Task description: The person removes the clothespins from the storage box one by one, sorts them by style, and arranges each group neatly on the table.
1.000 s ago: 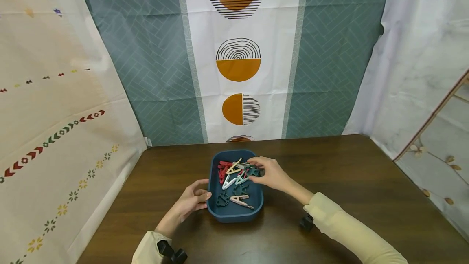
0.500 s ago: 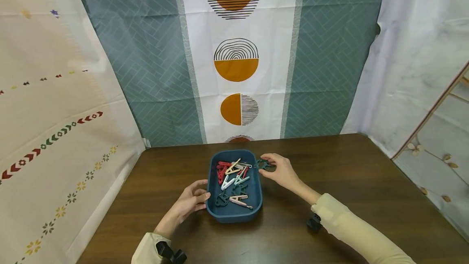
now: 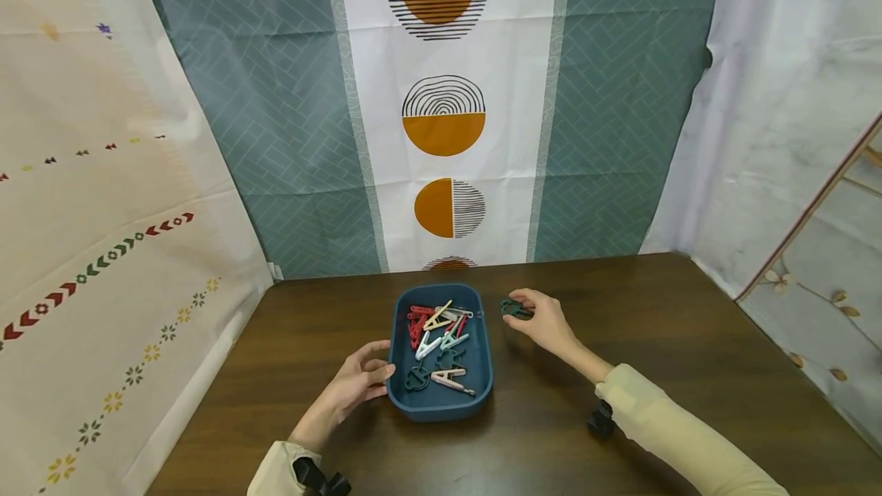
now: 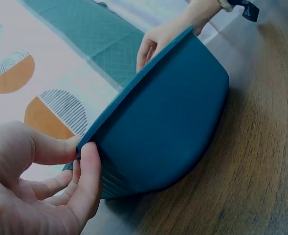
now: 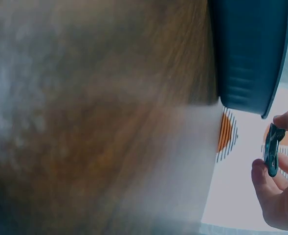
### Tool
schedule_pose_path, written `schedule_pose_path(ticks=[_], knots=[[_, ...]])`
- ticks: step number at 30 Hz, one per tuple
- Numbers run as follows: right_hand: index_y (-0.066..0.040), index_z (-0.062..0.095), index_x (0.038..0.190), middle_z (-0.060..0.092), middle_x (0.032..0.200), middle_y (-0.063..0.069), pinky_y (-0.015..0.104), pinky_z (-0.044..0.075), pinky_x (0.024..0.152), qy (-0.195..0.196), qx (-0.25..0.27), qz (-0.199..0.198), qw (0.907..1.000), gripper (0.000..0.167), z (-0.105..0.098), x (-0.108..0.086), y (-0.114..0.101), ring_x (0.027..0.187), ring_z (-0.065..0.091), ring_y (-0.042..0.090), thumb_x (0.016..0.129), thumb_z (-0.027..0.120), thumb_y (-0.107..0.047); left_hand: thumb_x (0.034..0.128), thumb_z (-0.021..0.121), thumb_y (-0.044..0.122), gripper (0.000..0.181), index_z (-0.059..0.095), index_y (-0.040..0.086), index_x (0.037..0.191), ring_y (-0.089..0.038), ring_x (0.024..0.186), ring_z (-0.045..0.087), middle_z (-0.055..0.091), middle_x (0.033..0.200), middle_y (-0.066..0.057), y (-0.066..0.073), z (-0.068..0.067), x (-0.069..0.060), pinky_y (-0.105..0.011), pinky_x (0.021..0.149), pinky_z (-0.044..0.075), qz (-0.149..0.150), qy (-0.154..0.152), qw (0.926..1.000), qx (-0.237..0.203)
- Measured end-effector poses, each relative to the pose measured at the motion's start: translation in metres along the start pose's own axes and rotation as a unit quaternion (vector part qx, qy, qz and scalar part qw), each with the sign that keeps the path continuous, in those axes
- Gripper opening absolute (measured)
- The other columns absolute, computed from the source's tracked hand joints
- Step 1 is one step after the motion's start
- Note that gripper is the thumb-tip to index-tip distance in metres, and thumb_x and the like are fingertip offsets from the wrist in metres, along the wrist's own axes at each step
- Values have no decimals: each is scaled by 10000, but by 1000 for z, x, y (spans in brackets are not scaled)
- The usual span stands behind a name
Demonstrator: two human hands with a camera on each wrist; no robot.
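Observation:
A blue plastic basin (image 3: pixel 439 410) stands on the table. My left hand (image 3: pixel 353 383) pinches its left rim, thumb on top and fingers against the outer wall, as the left wrist view confirms at the basin's side (image 4: pixel 163 122). To the right of the basin, my right hand (image 3: pixel 548 324) pinches a dark green plastic clip (image 3: pixel 513 308) between thumb and fingers, above the table. The right wrist view shows this clip (image 5: pixel 272 149) edge-on, apart from the basin. Inside the basin lie red clothespins (image 3: pixel 416 327), a white clothespin (image 3: pixel 428 345) and a pale pink clothespin (image 3: pixel 449 380).
Also in the basin are a cream clothespin (image 3: pixel 437 320), a mint clothespin (image 3: pixel 455 340) and further dark green clips (image 3: pixel 416 378). The brown wooden table (image 3: pixel 592 285) ends at a patterned cloth backdrop (image 3: pixel 303 213), with cloths on both sides.
My right hand has lifted the dark green clip from the basin and carried it right, past the right rim and over the table. My left hand stays on the left rim.

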State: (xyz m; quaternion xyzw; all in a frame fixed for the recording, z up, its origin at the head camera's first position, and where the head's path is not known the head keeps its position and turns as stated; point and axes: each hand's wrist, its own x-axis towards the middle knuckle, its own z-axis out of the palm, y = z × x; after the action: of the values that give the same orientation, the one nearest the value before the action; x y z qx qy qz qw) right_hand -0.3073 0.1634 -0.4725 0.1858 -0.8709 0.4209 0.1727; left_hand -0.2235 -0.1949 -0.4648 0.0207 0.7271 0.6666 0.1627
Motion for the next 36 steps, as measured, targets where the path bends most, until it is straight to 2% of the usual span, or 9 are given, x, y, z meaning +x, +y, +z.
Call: schedule_pose_path(ticks=[13, 24, 30, 36], knots=[[27, 644, 1133, 679, 1097, 184, 463, 547, 817, 158, -502, 276, 9982, 445, -4, -1, 16, 934, 658, 330, 775, 802, -184, 935, 630, 140, 605, 325, 15, 1442, -115, 778, 589, 610, 1026, -106, -6, -1, 2, -247, 694, 547, 24, 30, 10000, -59], [62, 643, 1124, 682, 1091, 223, 484, 538, 806, -394, -1060, 901, 9895, 420, -7, 0, 18, 948, 653, 359, 798, 774, -169, 937, 630, 148, 607, 323, 16, 1444, -119, 771, 587, 606, 998, -76, -7, -1, 2, -255, 703, 543, 29, 9, 9999, -112], [47, 647, 1110, 691, 1060, 212, 461, 542, 758, -698, -1299, 1271, 9809, 436, -7, 1, 21, 910, 664, 344, 783, 788, -205, 934, 635, 155, 612, 325, 15, 1443, -122, 781, 586, 611, 997, -80, -8, 0, 3, -249, 696, 541, 34, -3, 9999, -123], [74, 639, 1072, 681, 1016, 213, 480, 531, 782, -822, -1384, 1396, 9770, 446, -4, 5, 23, 905, 648, 346, 785, 790, -233, 930, 637, 145, 616, 323, 12, 1443, -116, 773, 579, 606, 981, -71, -8, 0, 3, -232, 679, 538, 31, 4, 9998, -178]])
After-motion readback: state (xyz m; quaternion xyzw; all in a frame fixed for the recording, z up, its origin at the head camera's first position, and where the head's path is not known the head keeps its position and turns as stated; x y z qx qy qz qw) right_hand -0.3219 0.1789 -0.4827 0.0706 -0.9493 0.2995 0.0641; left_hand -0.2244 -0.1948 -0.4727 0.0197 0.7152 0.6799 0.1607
